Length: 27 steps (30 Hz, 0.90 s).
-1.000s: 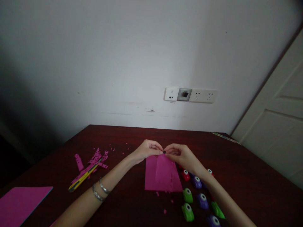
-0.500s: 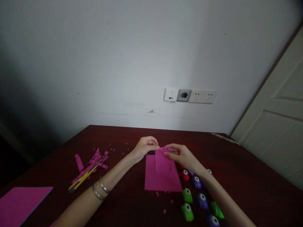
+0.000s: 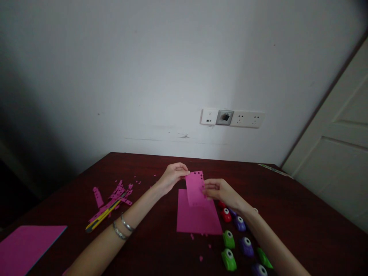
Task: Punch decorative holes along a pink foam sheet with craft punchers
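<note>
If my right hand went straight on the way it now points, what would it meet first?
Most likely the right hand would meet the small sheet first, at its near side edge; depth is unclear, so they may already touch.

"What faces you at the far side?"

"A pale grey-white wall (image 3: 161,69), brighter in the middle and sinking into deep shadow on your left. Low down it carries dark scuff marks (image 3: 184,136), and to their right a row of outlet plates (image 3: 235,119), one of them grey."

"And on your right?"

"A pale panelled door (image 3: 345,165), with a dark line between it and the wall."

"What about the bench (image 3: 299,214) before you?"

"Dark reddish-brown, its far edge running along the wall, in dim light."
</note>
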Tool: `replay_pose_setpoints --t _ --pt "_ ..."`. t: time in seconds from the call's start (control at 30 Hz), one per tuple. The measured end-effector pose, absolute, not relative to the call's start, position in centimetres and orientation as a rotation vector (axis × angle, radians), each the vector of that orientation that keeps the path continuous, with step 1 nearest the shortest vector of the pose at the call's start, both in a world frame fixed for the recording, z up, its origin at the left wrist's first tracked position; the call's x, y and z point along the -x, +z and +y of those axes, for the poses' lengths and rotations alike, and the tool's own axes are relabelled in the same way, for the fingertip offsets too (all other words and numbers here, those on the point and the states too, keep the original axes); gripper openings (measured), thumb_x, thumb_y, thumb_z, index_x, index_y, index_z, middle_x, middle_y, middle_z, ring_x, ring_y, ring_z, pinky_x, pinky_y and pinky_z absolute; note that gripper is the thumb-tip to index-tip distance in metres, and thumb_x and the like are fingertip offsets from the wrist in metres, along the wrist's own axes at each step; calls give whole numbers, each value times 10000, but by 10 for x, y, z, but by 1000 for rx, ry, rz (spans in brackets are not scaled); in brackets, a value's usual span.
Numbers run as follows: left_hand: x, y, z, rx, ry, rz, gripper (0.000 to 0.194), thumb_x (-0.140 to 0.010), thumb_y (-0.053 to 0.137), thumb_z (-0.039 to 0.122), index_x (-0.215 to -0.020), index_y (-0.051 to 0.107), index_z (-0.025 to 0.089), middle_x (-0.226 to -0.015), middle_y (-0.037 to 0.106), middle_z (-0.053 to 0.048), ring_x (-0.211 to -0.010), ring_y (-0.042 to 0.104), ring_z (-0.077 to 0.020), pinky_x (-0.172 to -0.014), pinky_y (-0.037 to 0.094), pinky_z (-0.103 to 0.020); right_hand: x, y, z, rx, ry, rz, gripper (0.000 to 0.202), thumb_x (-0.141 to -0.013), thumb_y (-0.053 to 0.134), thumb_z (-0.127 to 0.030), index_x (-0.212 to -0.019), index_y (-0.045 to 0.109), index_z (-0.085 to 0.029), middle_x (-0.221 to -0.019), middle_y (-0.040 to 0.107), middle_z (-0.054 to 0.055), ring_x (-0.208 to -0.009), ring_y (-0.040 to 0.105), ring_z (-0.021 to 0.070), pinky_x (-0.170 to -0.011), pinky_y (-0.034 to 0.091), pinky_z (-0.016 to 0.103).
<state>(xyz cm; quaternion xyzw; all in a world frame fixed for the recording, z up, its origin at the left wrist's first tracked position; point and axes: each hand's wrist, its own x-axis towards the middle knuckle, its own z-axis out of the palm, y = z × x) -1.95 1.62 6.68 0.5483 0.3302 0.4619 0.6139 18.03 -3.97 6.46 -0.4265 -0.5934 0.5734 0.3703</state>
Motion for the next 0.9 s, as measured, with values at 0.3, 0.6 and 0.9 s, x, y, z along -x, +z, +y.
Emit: replay_pose_setpoints --t 0.3,0.6,0.9 --pt "23 70 21 -1281 1006 772 378 -761 602 426 -958 601 104 -781 638 -83 -675 597 -124 -634 458 -254 -183 57 -34 1168 1365 -1366 312 -561 759 -361 -768 647 -156 -691 660 -4 -603 589 103 -591 471 237" --pt "7 49 12 -1342 857 780 342 -625 732 364 -825 675 92 -739 667 -71 -669 606 -138 -692 469 -293 -181 57 -34 1156 1379 -1264 327 -540 778 -352 -775 646 -166 -707 662 -4 -620 600 110 -639 492 265" --pt "18 51 20 -1360 895 801 287 -642 718 341 -807 690 108 -752 674 -80 -666 593 -137 -680 458 -281 -192 59 -32 1050 1606 -1196 271 -582 765 -209 -838 689 -163 -784 700 35 -707 644 117 -746 509 264"
